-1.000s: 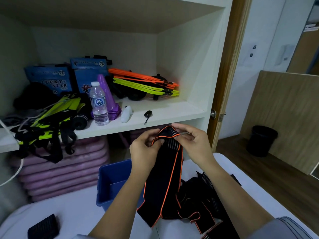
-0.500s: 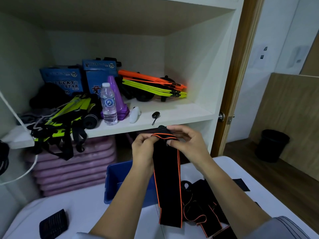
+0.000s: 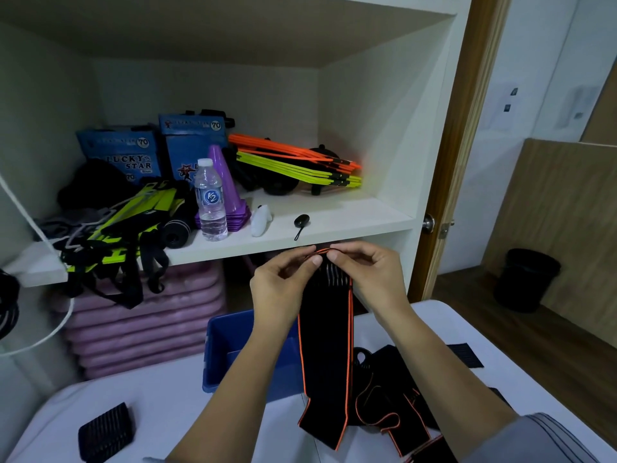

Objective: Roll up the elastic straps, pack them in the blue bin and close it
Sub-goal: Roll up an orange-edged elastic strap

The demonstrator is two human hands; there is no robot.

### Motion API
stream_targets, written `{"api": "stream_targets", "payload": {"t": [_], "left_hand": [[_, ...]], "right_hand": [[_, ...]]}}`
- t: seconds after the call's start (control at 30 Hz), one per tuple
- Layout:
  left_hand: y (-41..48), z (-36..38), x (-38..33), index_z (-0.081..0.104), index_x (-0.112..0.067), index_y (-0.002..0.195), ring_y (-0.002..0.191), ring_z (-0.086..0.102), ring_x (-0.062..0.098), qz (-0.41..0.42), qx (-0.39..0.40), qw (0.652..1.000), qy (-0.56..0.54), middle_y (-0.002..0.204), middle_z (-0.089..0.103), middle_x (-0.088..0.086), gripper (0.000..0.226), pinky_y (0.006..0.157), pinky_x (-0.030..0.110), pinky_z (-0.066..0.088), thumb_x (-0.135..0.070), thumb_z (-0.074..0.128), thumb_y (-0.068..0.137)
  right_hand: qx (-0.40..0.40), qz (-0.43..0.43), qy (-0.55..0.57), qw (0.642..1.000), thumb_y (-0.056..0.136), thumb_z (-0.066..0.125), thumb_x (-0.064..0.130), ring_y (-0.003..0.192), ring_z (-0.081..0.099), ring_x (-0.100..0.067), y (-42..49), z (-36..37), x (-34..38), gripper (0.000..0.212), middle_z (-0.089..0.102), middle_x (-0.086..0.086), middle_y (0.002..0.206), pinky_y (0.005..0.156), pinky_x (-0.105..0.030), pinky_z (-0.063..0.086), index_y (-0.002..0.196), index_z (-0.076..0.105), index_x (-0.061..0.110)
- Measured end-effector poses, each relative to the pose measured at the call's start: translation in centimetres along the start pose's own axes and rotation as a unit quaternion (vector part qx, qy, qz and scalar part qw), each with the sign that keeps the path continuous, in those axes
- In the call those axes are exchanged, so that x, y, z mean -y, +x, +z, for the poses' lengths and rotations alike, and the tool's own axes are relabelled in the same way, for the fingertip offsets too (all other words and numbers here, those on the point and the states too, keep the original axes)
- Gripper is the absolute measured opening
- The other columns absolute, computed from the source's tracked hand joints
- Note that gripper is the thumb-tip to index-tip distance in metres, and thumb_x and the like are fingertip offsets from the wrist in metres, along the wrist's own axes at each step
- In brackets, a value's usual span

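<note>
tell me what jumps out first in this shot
The left hand and right hand pinch the top end of a black strap with orange edges hanging mid-frame over the white table. Behind it sits the open blue bin; on the shelf above, orange and yellow slats lie right of a purple cone.

strap: matt black woven elastic cloth, orange-edged | bin: smooth blue plastic | desk: smooth matt white | bottle: clear glossy plastic | door frame: wood
</note>
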State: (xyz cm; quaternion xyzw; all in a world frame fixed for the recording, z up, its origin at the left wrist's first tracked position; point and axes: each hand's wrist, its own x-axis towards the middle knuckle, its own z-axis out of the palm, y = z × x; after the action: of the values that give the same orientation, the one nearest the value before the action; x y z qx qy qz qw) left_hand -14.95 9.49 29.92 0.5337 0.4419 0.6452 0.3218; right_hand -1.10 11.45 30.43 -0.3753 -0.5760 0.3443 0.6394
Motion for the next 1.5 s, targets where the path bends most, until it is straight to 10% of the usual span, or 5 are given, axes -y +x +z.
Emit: {"api": "stream_targets", "payload": {"t": [0.33, 0.93, 1.17, 1.33, 1.5], "left_hand": [[0.5, 1.3, -0.1, 0.070, -0.024, 0.075, 0.073, 0.068, 0.012, 0.013, -0.101, 0.995, 0.007, 0.072, 0.072, -0.005, 0.010, 0.073, 0.031, 0.056, -0.015, 0.076, 0.076], [0.8, 1.1, -0.1, 0.073, -0.019, 0.079, 0.079, 0.068, 0.013, 0.037, -0.153, 0.987, -0.012, 0.078, 0.072, -0.002, 0.005, 0.080, 0.039, 0.055, -0.016, 0.075, 0.076], [0.3, 0.2, 0.4, 0.069, -0.021, 0.097, 0.078, 0.066, 0.007, 0.028, -0.063, 0.998, -0.009, 0.082, 0.071, -0.005, 0.023, 0.075, 0.026, 0.054, -0.025, 0.076, 0.075], [-0.4, -1.2, 2.8, 0.071, -0.023, 0.080, 0.072, 0.065, 0.033, 0.033, -0.019, 0.998, 0.054, 0.072, 0.070, 0.010, 0.024, 0.068, 0.051, 0.055, -0.046, 0.069, 0.075], [-0.1, -0.1, 2.5, 0.060, -0.024, 0.093, 0.077, 0.062, 0.002, 0.041, -0.064, 0.995, 0.070, 0.081, 0.067, -0.010, 0.006, 0.075, 0.032, 0.051, -0.025, 0.054, 0.092]], "right_hand": [[0.004, -0.057, -0.081, 0.995, 0.078, 0.074, 0.011, 0.079, 0.068, -0.003, -0.3, 0.5, 1.2, 0.013, 0.073, 0.007, 0.084, 0.074, -0.013, 0.050, 0.088, 0.075, 0.018], [0.006, -0.050, -0.016, 0.999, 0.081, 0.071, 0.012, 0.091, 0.069, -0.007, -0.3, 1.3, 0.8, 0.015, 0.074, 0.005, 0.093, 0.081, -0.017, 0.051, 0.095, 0.074, 0.017], [-0.110, -0.115, -0.073, 0.985, 0.082, 0.071, 0.015, 0.073, 0.066, -0.001, 0.1, 2.6, 1.1, 0.005, 0.071, 0.011, 0.078, 0.070, -0.014, 0.050, 0.086, 0.074, 0.017], [-0.061, -0.123, -0.051, 0.989, 0.082, 0.070, 0.015, 0.082, 0.068, -0.003, 0.2, 3.0, 1.4, 0.009, 0.073, 0.008, 0.087, 0.074, -0.014, 0.050, 0.091, 0.074, 0.015], [0.052, -0.035, -0.037, 0.997, 0.091, 0.059, 0.022, 0.105, 0.058, 0.006, -0.4, 2.4, -0.3, 0.034, 0.063, 0.015, 0.112, 0.089, -0.011, 0.044, 0.124, 0.055, 0.018]]}}
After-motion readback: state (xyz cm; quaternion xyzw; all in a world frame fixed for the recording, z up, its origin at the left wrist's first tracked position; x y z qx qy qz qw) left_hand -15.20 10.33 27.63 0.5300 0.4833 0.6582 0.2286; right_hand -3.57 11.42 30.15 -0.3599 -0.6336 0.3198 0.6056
